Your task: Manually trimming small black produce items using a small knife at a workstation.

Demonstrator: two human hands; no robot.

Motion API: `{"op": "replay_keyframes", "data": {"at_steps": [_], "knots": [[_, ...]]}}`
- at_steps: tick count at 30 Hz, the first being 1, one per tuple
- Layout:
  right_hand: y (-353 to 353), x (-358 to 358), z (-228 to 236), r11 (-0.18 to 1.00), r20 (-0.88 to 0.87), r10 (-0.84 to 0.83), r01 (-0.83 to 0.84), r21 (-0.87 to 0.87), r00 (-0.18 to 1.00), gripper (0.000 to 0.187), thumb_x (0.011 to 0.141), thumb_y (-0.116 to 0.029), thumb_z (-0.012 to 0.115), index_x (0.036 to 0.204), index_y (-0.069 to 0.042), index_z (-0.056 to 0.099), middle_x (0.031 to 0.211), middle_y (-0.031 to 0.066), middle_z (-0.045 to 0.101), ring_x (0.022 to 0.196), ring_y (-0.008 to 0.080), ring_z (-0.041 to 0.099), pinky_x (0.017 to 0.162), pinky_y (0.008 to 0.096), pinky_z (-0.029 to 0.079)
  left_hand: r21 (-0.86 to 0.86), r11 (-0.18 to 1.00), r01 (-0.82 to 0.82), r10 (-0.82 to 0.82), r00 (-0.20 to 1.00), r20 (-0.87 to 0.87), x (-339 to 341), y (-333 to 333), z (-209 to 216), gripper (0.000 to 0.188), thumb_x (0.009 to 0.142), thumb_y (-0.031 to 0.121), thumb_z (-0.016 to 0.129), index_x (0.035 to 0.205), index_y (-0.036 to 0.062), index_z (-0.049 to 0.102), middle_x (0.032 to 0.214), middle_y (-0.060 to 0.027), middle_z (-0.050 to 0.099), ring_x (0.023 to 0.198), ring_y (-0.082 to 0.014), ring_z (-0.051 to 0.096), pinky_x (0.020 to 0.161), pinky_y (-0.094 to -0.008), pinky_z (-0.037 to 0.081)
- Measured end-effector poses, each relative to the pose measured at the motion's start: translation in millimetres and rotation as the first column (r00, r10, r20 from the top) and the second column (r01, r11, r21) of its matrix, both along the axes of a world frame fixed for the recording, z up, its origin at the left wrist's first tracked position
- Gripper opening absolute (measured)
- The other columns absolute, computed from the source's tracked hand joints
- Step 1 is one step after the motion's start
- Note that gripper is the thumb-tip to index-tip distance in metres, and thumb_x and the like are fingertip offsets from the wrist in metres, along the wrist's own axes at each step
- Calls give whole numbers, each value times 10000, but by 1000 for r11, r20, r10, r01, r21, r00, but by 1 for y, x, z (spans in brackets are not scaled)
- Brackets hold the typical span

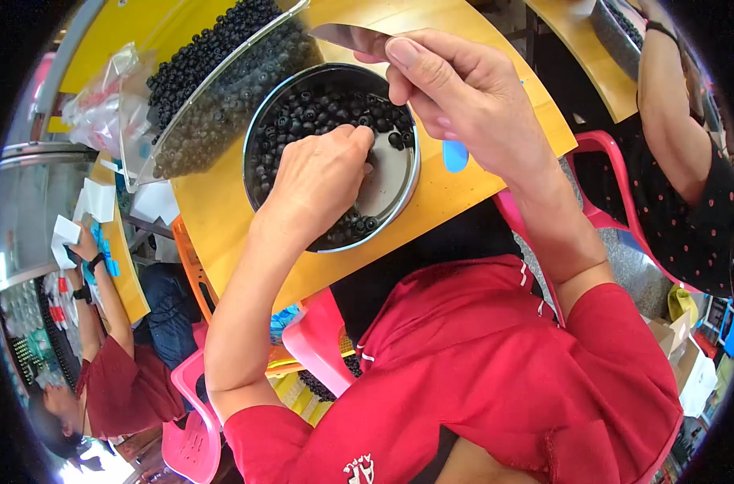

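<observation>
A round metal bowl (413,179) stands at the table's near edge, holding many small black round pieces (319,105) that look like beads with a ringed hole. My left hand (323,169) reaches into it with fingers curled together and pointing down; whatever sits between the fingertips is hidden. Above the bowl's right rim, my right hand (460,89) grips a knife (352,37) between thumb and fingers. Its shiny pointed blade sticks out to the left, and the handle is hidden in the hand. Part of the bowl's pale floor shows right of my left hand.
A large clear bin (222,81) of similar black pieces stands tilted, left of the bowl. Clear plastic bags (109,97) lie beyond it. A flat blue piece (456,156) lies on the wooden table (496,173). Co-workers sit at both sides; pink chairs (617,177) stand close.
</observation>
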State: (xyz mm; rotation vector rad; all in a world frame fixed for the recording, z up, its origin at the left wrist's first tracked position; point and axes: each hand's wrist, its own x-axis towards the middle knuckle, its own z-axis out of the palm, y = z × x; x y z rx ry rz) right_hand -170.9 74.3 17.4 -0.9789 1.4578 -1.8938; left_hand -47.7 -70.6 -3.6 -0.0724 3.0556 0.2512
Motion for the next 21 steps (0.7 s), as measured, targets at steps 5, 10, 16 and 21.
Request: {"op": "replay_keyframes", "data": {"at_steps": [5, 10, 16, 21], "knots": [[3, -1, -1, 999, 66, 9, -12, 43, 998, 275, 969, -218, 544, 1108, 0, 638, 735, -23, 574, 505, -9, 378, 430, 159, 281, 552, 832, -51, 249, 924, -289, 7, -1, 14, 247, 771, 70, 712, 960, 33, 558, 642, -61, 490, 584, -161, 489, 570, -281, 420], [-5, 16, 6, 998, 131, 5, -13, 58, 991, 295, 917, -209, 628, 1137, -13, 633, 773, -38, 599, 520, -12, 394, 444, 153, 290, 904, 402, 144, 497, 795, -348, 23, 7, 25, 310, 777, -14, 729, 1034, 36, 563, 771, 52, 504, 682, -36, 415, 624, -171, 350], [-13, 32, 9, 980, 374, 185, -200, 3, 909, 293, 869, -149, 684, 1133, -32, 629, 747, -49, 576, 527, -16, 389, 443, 149, 289, 928, 286, 239, 561, 743, -365, 31, 9, 23, 321, 779, -44, 719, 1044, 48, 563, 849, 49, 510, 711, -34, 410, 643, -167, 350], [-16, 35, 8, 956, 500, 279, -286, -66, 820, 296, 865, -134, 681, 1137, -32, 621, 708, -54, 539, 517, -16, 380, 433, 152, 275, 912, 317, 260, 543, 739, -399, 38, 8, 15, 301, 784, -61, 702, 1035, 46, 575, 833, 53, 482, 701, -35, 393, 632, -173, 341]]}}
